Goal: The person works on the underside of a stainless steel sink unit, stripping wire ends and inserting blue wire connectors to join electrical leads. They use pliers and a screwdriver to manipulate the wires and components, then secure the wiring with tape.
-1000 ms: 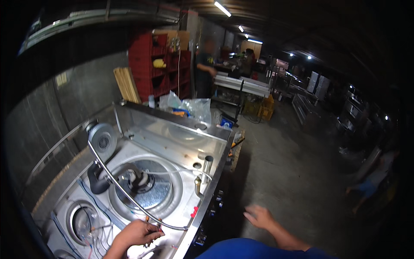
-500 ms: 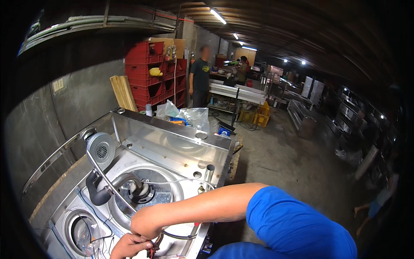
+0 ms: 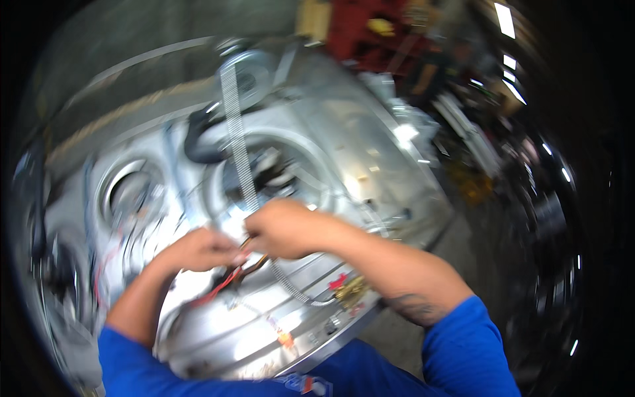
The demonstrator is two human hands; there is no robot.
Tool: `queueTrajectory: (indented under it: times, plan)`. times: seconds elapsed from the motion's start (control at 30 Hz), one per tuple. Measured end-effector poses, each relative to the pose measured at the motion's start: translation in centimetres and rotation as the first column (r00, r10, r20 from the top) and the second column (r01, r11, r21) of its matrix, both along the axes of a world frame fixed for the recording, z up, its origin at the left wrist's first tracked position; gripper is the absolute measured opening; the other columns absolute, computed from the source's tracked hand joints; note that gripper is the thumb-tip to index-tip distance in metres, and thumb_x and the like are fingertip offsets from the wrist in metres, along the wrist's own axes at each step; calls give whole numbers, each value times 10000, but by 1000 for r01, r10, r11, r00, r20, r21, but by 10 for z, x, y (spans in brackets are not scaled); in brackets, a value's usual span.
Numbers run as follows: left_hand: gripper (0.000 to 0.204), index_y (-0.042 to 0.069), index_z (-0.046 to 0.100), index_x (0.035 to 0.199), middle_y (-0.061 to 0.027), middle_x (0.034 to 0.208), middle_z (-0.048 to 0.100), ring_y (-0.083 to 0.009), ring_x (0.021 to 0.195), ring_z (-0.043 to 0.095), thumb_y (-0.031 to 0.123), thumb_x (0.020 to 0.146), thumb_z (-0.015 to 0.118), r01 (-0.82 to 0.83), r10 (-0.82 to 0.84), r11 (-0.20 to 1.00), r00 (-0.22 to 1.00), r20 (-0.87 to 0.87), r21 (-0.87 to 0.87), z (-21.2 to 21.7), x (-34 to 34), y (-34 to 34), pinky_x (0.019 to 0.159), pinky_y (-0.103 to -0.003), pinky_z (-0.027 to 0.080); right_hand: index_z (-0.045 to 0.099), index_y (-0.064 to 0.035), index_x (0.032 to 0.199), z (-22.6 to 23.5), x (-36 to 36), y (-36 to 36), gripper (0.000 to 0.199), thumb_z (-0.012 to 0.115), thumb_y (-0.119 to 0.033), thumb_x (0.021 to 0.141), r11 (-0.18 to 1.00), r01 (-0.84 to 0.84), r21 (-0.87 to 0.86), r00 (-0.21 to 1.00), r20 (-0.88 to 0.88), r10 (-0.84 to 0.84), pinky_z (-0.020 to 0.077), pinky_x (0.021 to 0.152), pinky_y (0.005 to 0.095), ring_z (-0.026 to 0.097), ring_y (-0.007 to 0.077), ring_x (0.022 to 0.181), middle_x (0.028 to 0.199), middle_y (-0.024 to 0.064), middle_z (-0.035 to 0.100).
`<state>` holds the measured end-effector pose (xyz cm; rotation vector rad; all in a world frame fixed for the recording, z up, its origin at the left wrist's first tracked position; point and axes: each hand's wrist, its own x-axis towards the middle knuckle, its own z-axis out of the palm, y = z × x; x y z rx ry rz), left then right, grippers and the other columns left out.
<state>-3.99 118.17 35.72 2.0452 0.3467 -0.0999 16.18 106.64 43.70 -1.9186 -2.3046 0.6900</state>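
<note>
Motion blurs the view. My left hand (image 3: 204,250) is closed in a pinch over the steel top, with thin red wires (image 3: 221,286) running down from its fingertips. Close to its right, my right hand (image 3: 281,228) is also closed, its fingertips at a dark brown wire (image 3: 254,266) of the same bundle. The exact grip of each is smeared. Beyond my right hand, a ribbed metal hose (image 3: 236,126) rises to a round grey blower (image 3: 248,78). Another flexible hose (image 3: 288,284) curves below my right hand to a brass valve (image 3: 350,291) with a red part.
A large round burner opening (image 3: 321,165) lies behind my hands, with a smaller ring opening (image 3: 112,178) to the left. A black elbow pipe (image 3: 198,142) joins near the blower. Red crates (image 3: 360,33), plastic bags (image 3: 410,126) and a blurred person (image 3: 426,73) are farther back.
The view has swung down and left, so both forearms and more of the steel top show. My hands, formerly overlapping, are now slightly apart at the wires.
</note>
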Motion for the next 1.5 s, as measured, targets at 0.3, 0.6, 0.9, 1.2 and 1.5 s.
queueTrajectory:
  times: [0.3, 0.6, 0.9, 1.2, 1.5]
  plan:
    - [298, 60, 765, 958, -25, 828, 724, -101, 754, 640, 344, 976, 674, -60, 164, 878, 970, 181, -476, -18, 7, -26, 705, -281, 494, 723, -9, 916, 19, 0, 2, 168, 694, -170, 877, 998, -9, -60, 986, -169, -1, 523, 694, 440, 683, 365, 770, 787, 186, 693]
    - [286, 42, 755, 1003, -57, 798, 715, -129, 722, 643, 317, 940, 710, -137, 231, 939, 931, 281, -317, -17, 12, -30, 677, -298, 497, 715, 9, 885, 20, -1, 0, 149, 702, -139, 876, 994, 108, -21, 954, -280, -109, 504, 648, 404, 655, 346, 689, 733, 173, 665]
    - [270, 63, 788, 926, -50, 728, 722, -146, 669, 671, 328, 932, 737, -69, 87, 995, 963, 256, -78, -20, 6, -19, 642, -311, 514, 699, -24, 909, 3, 17, 5, 236, 719, -254, 859, 994, 67, 83, 974, -221, -47, 519, 700, 463, 680, 391, 793, 829, 187, 696]
    - [320, 5, 775, 1038, -150, 981, 768, -223, 920, 718, 197, 782, 785, -130, 142, 989, 964, -224, 66, -51, -27, 72, 848, -350, 551, 749, -74, 852, -6, 3, 6, 127, 739, -131, 739, 991, -36, -130, 989, -147, 17, 546, 719, 432, 707, 335, 807, 834, 143, 733]
    - [457, -1, 715, 1084, -242, 1360, 528, -409, 1273, 522, 194, 677, 781, -315, 469, 654, 882, -43, 688, -183, -93, 121, 1091, -456, 428, 738, -71, 967, -8, 2, 7, 193, 720, -138, 786, 943, -125, -307, 989, 36, 143, 532, 745, 451, 695, 324, 862, 906, 140, 731]
